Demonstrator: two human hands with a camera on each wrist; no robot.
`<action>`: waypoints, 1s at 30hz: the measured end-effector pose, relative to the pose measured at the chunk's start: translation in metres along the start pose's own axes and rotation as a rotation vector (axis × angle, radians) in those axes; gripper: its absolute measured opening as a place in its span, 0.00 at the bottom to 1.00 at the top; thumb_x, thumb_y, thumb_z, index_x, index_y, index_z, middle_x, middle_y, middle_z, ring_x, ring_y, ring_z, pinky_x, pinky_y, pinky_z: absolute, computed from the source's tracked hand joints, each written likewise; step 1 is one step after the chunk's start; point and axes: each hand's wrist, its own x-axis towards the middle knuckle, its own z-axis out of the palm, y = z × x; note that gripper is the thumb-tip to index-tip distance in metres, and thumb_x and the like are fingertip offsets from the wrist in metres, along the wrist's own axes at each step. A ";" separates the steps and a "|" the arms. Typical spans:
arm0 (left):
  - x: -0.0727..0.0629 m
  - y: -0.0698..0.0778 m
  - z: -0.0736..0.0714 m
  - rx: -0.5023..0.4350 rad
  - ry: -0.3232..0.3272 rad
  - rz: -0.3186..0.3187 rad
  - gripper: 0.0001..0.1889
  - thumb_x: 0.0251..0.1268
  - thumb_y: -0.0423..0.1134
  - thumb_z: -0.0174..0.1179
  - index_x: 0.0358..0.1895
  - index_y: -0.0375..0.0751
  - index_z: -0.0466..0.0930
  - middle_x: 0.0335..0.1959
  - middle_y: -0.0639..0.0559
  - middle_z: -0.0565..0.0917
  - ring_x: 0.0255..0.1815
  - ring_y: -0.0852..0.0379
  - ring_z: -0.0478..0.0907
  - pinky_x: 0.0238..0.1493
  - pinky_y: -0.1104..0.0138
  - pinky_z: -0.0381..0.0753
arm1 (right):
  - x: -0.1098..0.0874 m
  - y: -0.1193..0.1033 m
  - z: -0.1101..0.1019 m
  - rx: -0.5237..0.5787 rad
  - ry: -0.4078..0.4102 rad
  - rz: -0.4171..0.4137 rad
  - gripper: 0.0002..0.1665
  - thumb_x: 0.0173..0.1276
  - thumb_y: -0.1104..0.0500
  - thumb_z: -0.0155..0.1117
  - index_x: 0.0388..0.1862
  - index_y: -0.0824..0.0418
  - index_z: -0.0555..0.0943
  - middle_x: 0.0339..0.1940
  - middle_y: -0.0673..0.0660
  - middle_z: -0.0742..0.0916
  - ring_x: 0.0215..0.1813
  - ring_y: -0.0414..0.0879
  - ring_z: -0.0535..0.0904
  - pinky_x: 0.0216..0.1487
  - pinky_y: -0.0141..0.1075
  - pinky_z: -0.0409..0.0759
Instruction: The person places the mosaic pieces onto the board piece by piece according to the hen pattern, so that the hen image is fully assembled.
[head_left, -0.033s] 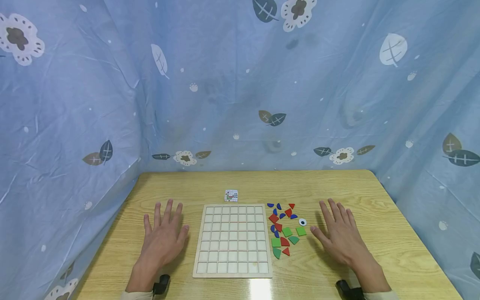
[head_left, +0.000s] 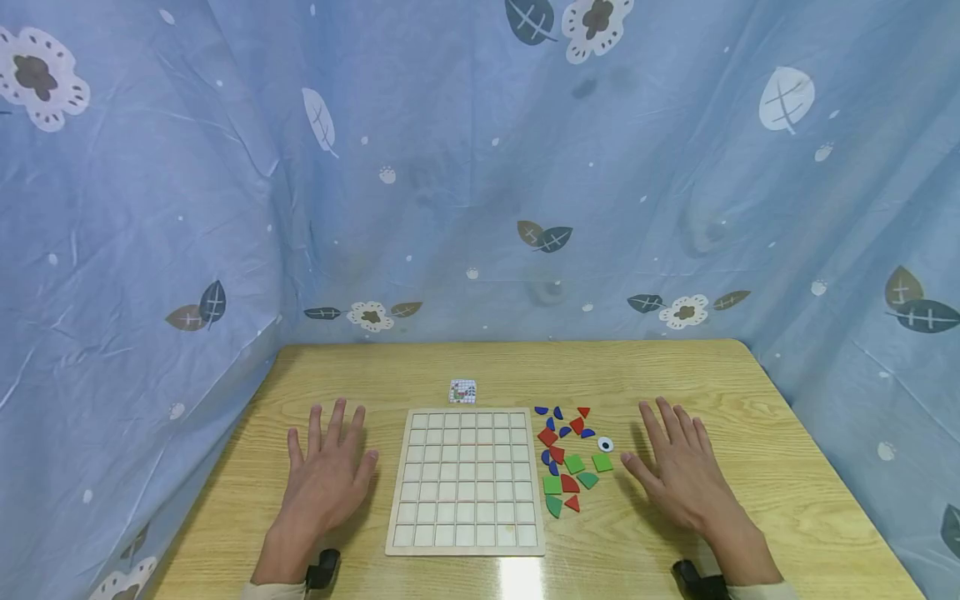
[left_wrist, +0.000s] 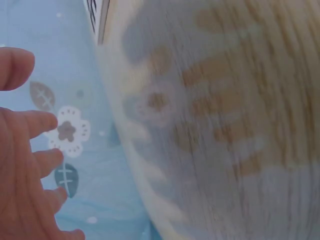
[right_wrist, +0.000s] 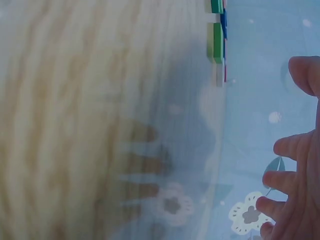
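Observation:
My left hand [head_left: 324,483] hovers palm down over the table, left of a pale wooden grid board [head_left: 467,552], with its fingers spread and nothing held. On the other side, my right hand [head_left: 682,475] is spread the same way, also holding nothing. Between the board and the right hand lie loose flat pieces: a green square [head_left: 602,462], a red quarter circle [head_left: 570,483], several blue half circles [head_left: 588,433], red triangles [head_left: 572,503] and a white disc with a dark dot [head_left: 605,445]. The right thumb is nearest the green square and the disc. The board's cells hold no pieces.
A small printed pattern card [head_left: 462,391] lies just behind the board. The wooden table [head_left: 615,367] is bounded at the back and sides by a blue patterned curtain [head_left: 450,192]. Bright light reflects off the front edge of the table.

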 end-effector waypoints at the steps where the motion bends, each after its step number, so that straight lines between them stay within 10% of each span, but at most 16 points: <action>1: 0.000 0.000 0.000 -0.004 -0.002 0.000 0.38 0.86 0.50 0.53 0.89 0.40 0.55 0.91 0.31 0.48 0.90 0.23 0.33 0.79 0.20 0.32 | 0.000 0.000 0.000 -0.001 0.002 -0.004 0.51 0.83 0.37 0.60 0.90 0.66 0.57 0.88 0.76 0.61 0.85 0.79 0.55 0.84 0.73 0.47; 15: 0.017 -0.010 -0.011 -0.265 0.038 0.069 0.36 0.89 0.45 0.51 0.90 0.36 0.51 0.90 0.28 0.47 0.89 0.20 0.37 0.80 0.21 0.41 | 0.021 -0.013 -0.013 0.240 0.120 -0.142 0.37 0.80 0.58 0.68 0.83 0.63 0.70 0.80 0.69 0.77 0.78 0.72 0.73 0.70 0.72 0.75; 24: 0.041 -0.013 0.001 -0.552 0.009 0.092 0.33 0.88 0.40 0.52 0.89 0.39 0.56 0.91 0.34 0.51 0.91 0.25 0.39 0.81 0.21 0.43 | 0.054 -0.017 0.003 0.432 0.066 -0.166 0.30 0.74 0.66 0.73 0.74 0.62 0.81 0.66 0.61 0.90 0.64 0.60 0.88 0.64 0.62 0.86; 30: 0.053 -0.009 0.014 -0.577 -0.082 0.093 0.33 0.83 0.32 0.56 0.87 0.41 0.62 0.91 0.33 0.53 0.90 0.22 0.38 0.81 0.22 0.38 | 0.066 -0.016 0.023 0.582 0.005 -0.136 0.28 0.71 0.70 0.73 0.70 0.65 0.84 0.62 0.61 0.92 0.63 0.59 0.89 0.67 0.59 0.85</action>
